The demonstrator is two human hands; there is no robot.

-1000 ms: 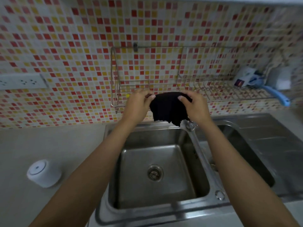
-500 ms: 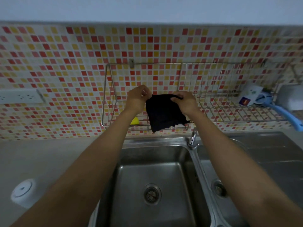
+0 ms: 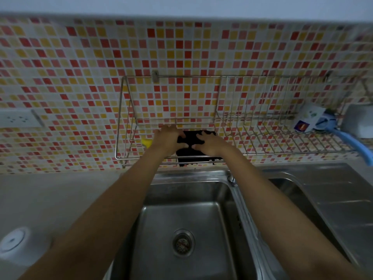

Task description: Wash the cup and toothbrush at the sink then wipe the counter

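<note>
Black cloth (image 3: 191, 138) on rack (image 3: 262, 126); sponge (image 3: 146, 142) beside.

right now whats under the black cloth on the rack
The wire rack carries the black cloth, whose edge hangs through above the sink. Both the left hand and right hand press on it, hiding whatever else lies beneath.

1. Two bare forearms, no sleeves in view anywhere along them.
2. Left hand (image 3: 168, 138) bare: no glove, ring or bracelet visible.
3. Right hand (image 3: 211, 143) likewise bare, no watch or band at the wrist.
4. Fingernails short and unpainted, as far as the dim light shows.
</note>
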